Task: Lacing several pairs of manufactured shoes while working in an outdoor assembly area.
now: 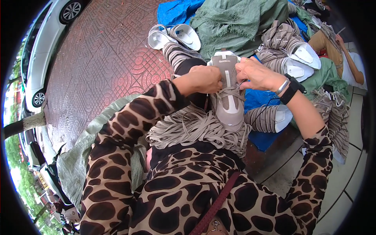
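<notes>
A taupe shoe upper lies over my lap, its toe toward me and its padded tongue pointing away. Loose shoelace crosses its lower eyelets. At the upper's left edge, my left hand is closed, and its fingertips hide whatever they pinch. My right hand is closed at the right eyelet edge, pinching the lace between thumb and finger. A thick heap of taupe laces covers my lap below the upper.
Stacked shoe uppers lie at the far right, more beside my lap. Others sit beyond my knee. Green sacking and blue sheeting lie ahead. Another person's arm shows at far right. A car stands left on the paving.
</notes>
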